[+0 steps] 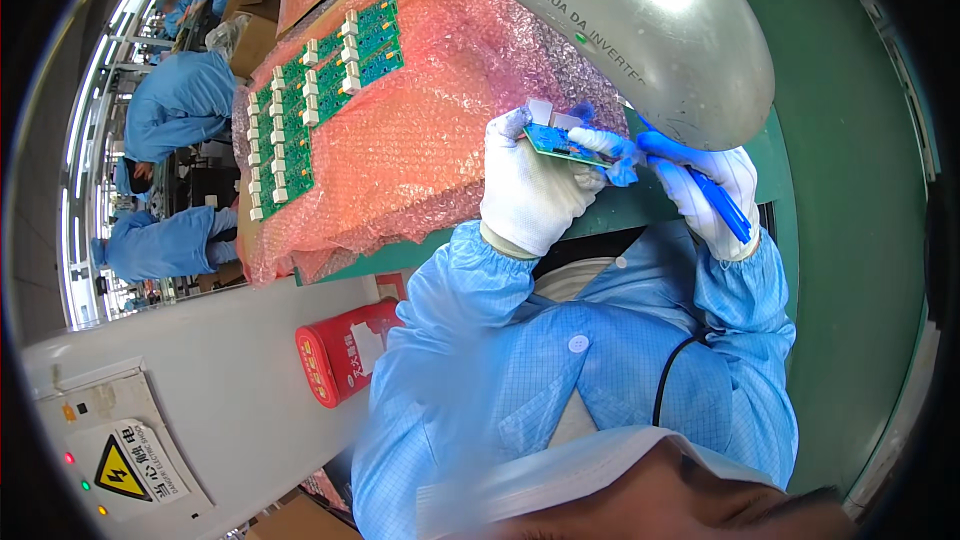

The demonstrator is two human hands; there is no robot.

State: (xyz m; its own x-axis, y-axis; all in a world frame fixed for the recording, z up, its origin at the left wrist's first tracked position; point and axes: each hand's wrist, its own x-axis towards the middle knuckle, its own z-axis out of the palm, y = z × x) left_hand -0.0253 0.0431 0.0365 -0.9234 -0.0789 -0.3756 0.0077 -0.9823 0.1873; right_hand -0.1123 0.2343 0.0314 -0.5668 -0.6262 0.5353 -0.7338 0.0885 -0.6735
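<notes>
My left hand [530, 190], in a white glove, grips a small green circuit board [557, 147] by its near left side. White block-shaped parts stand on the board's far edge, and blue light falls across it. My right hand [712, 190], also gloved, is closed around a long slim blue tool [728, 208] just right of the board. The tool's back end shows two narrow bars side by side; its tip is hidden, so I cannot tell its exact kind. Blue-tinted glove fingers cover the board's right part.
Rows of similar circuit boards [300, 105] lie on pink bubble wrap [420, 140] at the far left. A rounded metal lamp-like housing [640, 20] hangs close over my hands. A red canister [345, 350] and a grey cabinet [230, 380] stand left. Co-workers in blue [180, 105] are farther off.
</notes>
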